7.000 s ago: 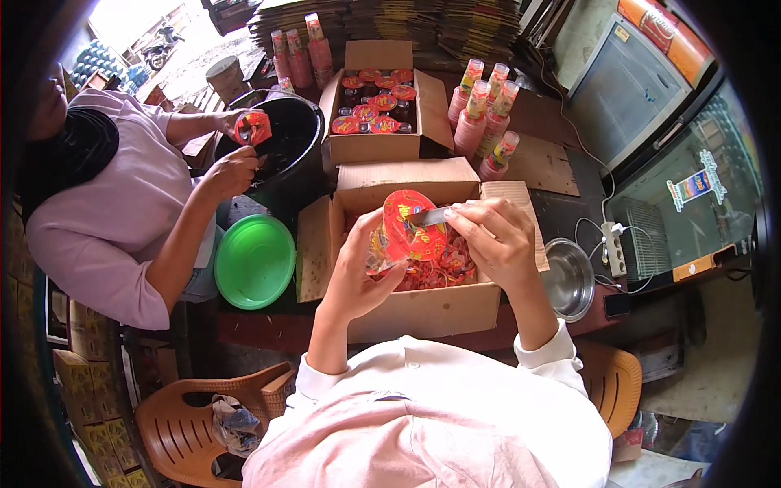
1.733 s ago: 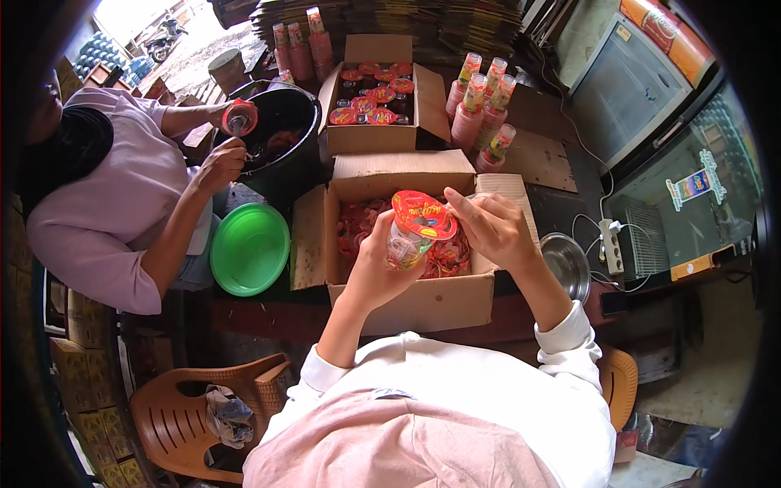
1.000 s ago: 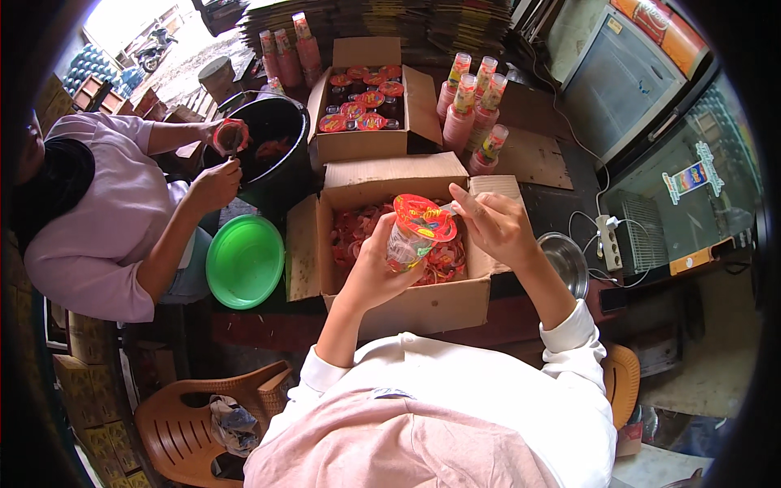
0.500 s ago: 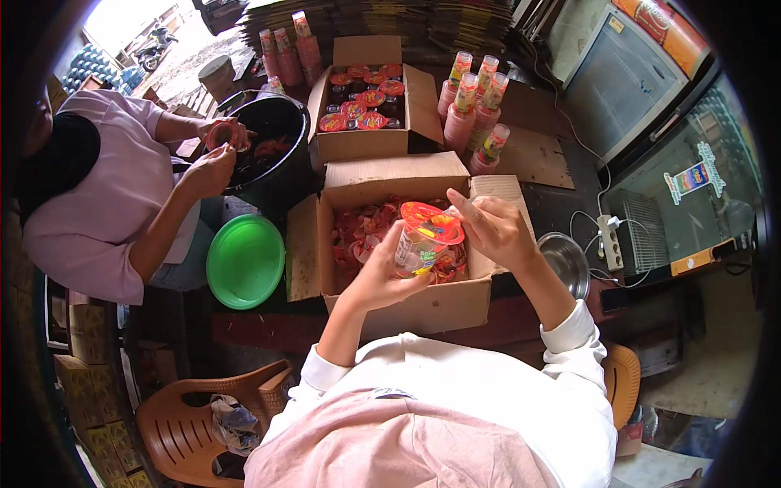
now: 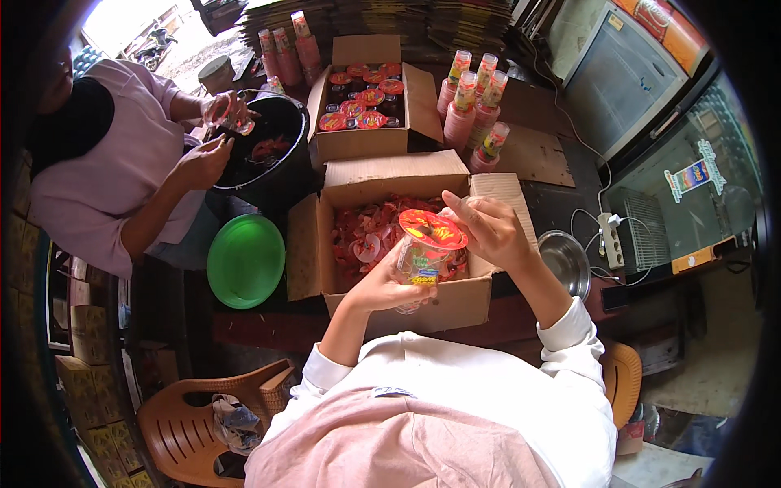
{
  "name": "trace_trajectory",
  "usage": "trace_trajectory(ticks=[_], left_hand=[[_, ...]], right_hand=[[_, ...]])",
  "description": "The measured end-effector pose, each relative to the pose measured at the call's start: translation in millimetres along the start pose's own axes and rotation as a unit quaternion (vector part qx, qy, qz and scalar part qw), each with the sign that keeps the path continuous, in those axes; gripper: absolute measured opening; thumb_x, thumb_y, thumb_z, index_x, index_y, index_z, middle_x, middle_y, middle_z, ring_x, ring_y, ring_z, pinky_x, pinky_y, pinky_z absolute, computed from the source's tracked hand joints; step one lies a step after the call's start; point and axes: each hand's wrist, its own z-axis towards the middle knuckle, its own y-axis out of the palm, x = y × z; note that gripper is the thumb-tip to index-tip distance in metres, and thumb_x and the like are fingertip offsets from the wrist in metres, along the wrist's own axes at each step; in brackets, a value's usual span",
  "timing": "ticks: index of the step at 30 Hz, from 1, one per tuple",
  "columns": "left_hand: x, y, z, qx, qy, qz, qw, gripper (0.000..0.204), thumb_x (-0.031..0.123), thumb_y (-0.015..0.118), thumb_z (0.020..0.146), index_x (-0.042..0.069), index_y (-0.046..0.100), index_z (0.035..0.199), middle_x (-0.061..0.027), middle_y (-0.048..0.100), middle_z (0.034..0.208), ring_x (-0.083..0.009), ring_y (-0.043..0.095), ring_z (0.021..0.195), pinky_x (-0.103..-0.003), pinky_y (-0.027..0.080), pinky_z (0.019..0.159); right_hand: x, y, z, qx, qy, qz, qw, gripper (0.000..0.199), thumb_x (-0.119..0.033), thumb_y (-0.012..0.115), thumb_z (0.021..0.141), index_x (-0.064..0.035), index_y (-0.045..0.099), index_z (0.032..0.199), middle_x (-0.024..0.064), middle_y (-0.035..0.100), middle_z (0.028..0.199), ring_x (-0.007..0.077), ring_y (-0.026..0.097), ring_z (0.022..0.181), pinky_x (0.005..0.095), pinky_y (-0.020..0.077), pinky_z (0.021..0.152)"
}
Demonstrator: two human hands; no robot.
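My left hand (image 5: 381, 283) is closed around the side of a clear plastic cup (image 5: 419, 268) with coloured print. A round red printed film lid (image 5: 434, 229) covers its top, tilted toward me. My right hand (image 5: 488, 232) is at the lid's right edge, its fingers bent and pinched against the rim, though the fingertips are partly hidden. Below the cup is an open cardboard box (image 5: 407, 315) full of crumpled red and clear lid scraps (image 5: 362, 244).
Beyond stands a cardboard box (image 5: 358, 146) of lidded dark cups. Stacked cups (image 5: 460, 126) rise at its right. A steel bowl (image 5: 565, 260) and power strip (image 5: 610, 241) sit right; a green basin (image 5: 244, 262) left. A co-worker (image 5: 122, 154) handles a cup by a black bucket (image 5: 297, 163).
The cup has tipped, so its lid faces me more and sits slightly lower. My right hand stays at the lid's edge. The co-worker's hands have shifted, and the cup there has risen.
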Motion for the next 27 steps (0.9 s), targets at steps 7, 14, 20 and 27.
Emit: trace_trajectory(ticks=[7,14,20,27], left_hand=[[-4.3,4.1,2.2,-0.052,-0.002,-0.095,0.994,0.029,0.009,0.063,0.071,0.0,0.05,0.095,-0.0056,0.055,0.071,-0.0116,0.055,0.061,-0.026,0.046,0.053],[-12.8,-8.4,2.3,-0.137,-0.035,-0.235,0.962,0.051,0.012,0.064,0.067,-0.002,0.039,0.11,-0.0095,0.054,0.08,-0.0131,0.054,0.064,-0.027,0.047,0.056],[6.5,-8.7,5.8,0.063,0.081,0.029,0.994,0.064,0.01,0.062,0.069,0.001,0.03,0.123,-0.0091,0.043,0.114,-0.0149,0.043,0.106,-0.029,0.036,0.089],[5.4,9.7,17.5,0.183,0.191,0.264,0.928,0.056,0.005,0.069,0.066,0.002,0.038,0.112,-0.0103,0.058,0.095,-0.0145,0.058,0.086,-0.027,0.047,0.074]], right_hand=[[-1.3,-0.1,0.3,0.007,-0.009,0.029,1.0,0.056,0.0,0.064,0.066,-0.0014,0.048,0.119,0.0063,0.055,0.063,0.0178,0.056,0.057,0.029,0.0479,0.053],[-4.7,4.0,5.8,0.018,0.007,0.042,0.999,0.055,0.0,0.064,0.069,-0.002,0.046,0.121,0.0059,0.055,0.062,0.0178,0.055,0.056,0.0291,0.0476,0.053],[3.1,-3.3,9.8,0.014,0.004,-0.039,0.999,0.061,-0.001,0.064,0.065,-0.0031,0.045,0.122,0.0048,0.056,0.063,0.0173,0.056,0.058,0.0296,0.0474,0.054],[0.1,-5.8,12.8,-0.028,0.014,-0.07,0.997,0.057,-0.002,0.06,0.068,-0.0033,0.045,0.122,0.0039,0.055,0.063,0.0161,0.057,0.059,0.0287,0.0474,0.055]])
